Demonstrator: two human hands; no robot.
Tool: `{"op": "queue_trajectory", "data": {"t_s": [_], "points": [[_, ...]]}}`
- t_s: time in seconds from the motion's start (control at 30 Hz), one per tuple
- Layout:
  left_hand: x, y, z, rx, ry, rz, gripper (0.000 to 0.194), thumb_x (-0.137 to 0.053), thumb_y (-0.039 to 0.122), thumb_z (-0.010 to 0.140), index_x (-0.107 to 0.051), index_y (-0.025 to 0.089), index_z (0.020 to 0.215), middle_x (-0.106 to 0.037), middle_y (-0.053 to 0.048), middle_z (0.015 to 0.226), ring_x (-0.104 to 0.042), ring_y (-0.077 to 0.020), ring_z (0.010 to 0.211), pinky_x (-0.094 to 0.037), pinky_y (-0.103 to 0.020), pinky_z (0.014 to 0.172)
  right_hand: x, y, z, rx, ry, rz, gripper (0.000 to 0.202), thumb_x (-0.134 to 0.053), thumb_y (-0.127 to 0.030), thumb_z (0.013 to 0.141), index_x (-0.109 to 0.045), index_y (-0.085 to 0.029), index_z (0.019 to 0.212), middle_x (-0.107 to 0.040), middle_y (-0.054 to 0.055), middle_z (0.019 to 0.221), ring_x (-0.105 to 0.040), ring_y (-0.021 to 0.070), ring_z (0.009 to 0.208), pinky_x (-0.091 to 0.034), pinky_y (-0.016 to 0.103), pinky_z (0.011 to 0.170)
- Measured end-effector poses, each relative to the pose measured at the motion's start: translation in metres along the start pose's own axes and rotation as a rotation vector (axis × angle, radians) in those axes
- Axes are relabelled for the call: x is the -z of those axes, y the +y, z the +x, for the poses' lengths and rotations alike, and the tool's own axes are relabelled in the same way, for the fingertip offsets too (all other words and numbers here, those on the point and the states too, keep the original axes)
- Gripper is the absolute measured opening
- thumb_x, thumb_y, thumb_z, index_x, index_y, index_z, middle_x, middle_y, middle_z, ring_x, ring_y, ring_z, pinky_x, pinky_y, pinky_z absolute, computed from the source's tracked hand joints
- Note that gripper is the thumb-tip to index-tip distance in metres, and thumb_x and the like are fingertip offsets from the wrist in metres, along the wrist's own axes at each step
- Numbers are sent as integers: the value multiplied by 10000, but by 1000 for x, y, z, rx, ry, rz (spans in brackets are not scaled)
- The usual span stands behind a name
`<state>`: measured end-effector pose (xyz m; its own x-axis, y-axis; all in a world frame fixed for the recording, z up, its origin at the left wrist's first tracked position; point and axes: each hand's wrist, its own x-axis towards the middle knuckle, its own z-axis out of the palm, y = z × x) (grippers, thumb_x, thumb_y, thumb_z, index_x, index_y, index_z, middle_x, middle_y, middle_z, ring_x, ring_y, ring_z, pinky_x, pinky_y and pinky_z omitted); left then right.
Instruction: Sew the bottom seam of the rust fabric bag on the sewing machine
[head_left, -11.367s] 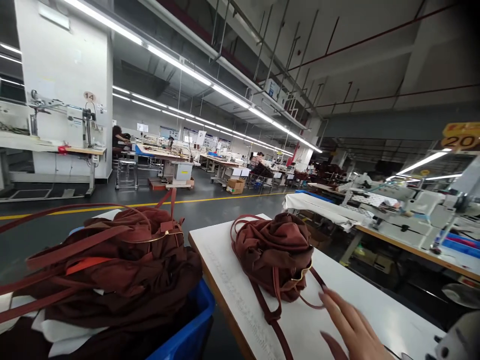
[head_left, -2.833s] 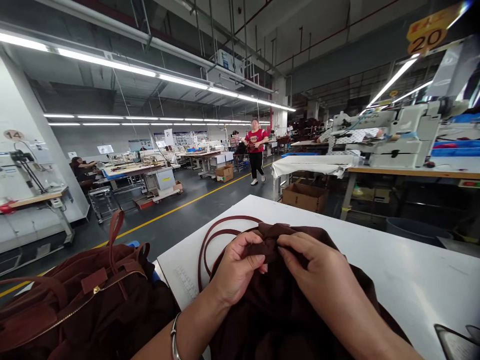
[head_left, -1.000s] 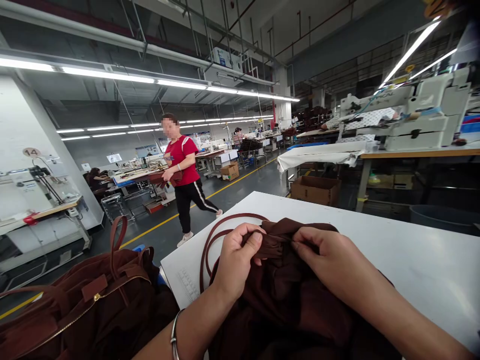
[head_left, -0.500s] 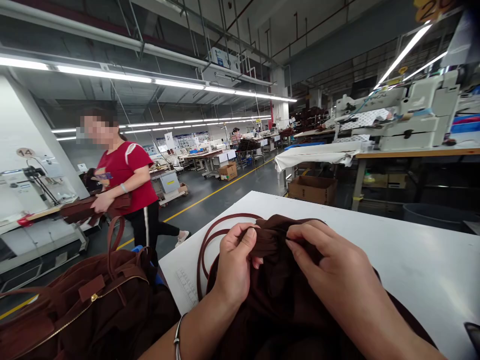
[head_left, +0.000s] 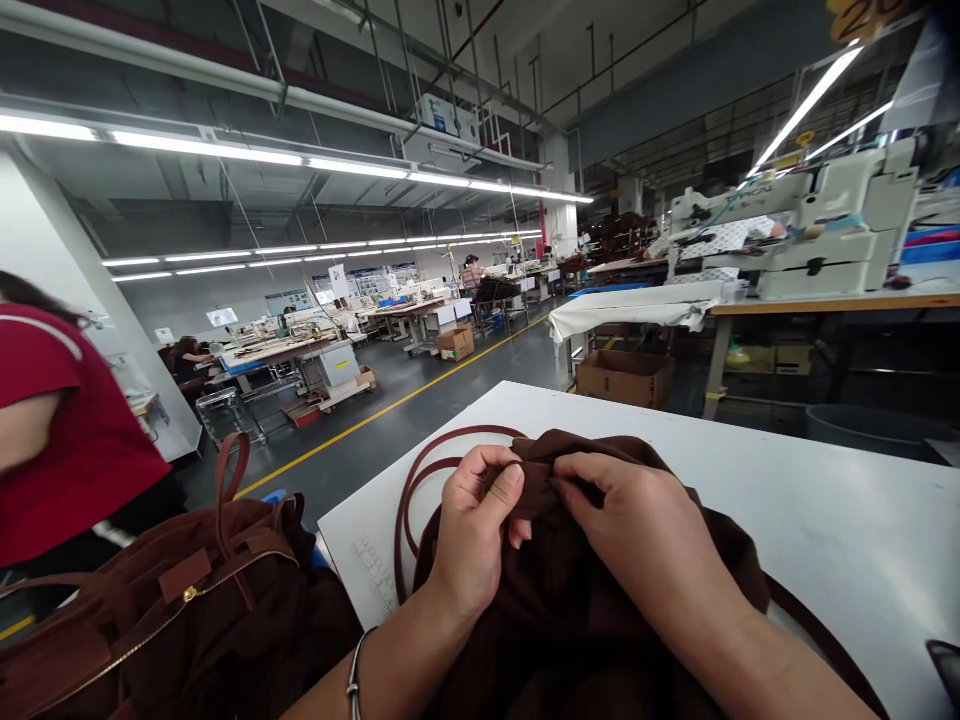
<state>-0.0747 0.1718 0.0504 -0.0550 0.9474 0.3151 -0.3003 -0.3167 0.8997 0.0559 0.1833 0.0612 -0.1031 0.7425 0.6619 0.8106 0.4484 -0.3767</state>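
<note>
A dark brown fabric bag (head_left: 570, 620) lies bunched in front of me on a white tabletop (head_left: 825, 520). My left hand (head_left: 476, 530) pinches a gathered fold of its cloth between thumb and fingers. Close beside it, my right hand (head_left: 637, 530) pinches the same cloth, thumb against forefinger. Only a small gap parts the two sets of fingertips. Reddish-brown straps (head_left: 409, 490) loop out on the table behind my left hand. Whatever sits inside the folds is hidden.
Several brown bags with leather trim and a gold zipper (head_left: 187, 595) are heaped at the lower left. A person in a red top (head_left: 67, 430) is at the left edge. Right of the aisle stand a sewing machine (head_left: 825, 230) and a cardboard box (head_left: 626, 378).
My right hand has shifted left along the cloth, closer to my left hand. The person in red has moved from the aisle to the left edge of view.
</note>
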Motion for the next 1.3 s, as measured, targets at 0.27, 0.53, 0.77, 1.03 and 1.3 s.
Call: {"op": "queue_trajectory", "data": {"t_s": [0.27,0.53,0.77,1.03,1.3], "points": [[4,-1,0,10,-38,26,264,-604,354,721,-489,150,843,-486,33,650,-404,-18,396,-317,-135,351,0,2,-1,109,-2,75,170,-449,-172,776,-607,-234,789,-618,-7,865,-573,163,714,-367,250,552],[1,12,2,-132,-120,496,230,-625,123,643,-541,159,854,-562,-11,853,-527,-121,806,-427,-206,735,3,7,11,96,-154,269,192,-375,-115,745,-513,-210,651,-547,-19,690,-498,134,634,-347,239,563],[4,23,14,105,-246,450,166,-542,73,613,-569,118,770,-490,17,650,-422,-54,515,-352,-175,476,18,14,20,48,-298,432,133,-384,-225,725,-450,-206,612,-440,-37,499,-391,111,460,-307,215,435],[6,28,10,-11,-335,522,170,-579,181,693,-571,120,852,-475,-17,780,-460,-84,629,-421,-199,545,18,13,28,0,-330,444,152,-385,-252,724,-432,-206,586,-416,-41,466,-366,108,443,-298,209,421],[20,9,25,255,-360,127,237,-641,152,633,-552,117,850,-513,9,656,-471,-57,495,-385,-169,449,3,13,31,45,-189,302,115,-440,-217,714,-469,-216,603,-506,-23,572,-409,138,534,-300,248,500]]}}
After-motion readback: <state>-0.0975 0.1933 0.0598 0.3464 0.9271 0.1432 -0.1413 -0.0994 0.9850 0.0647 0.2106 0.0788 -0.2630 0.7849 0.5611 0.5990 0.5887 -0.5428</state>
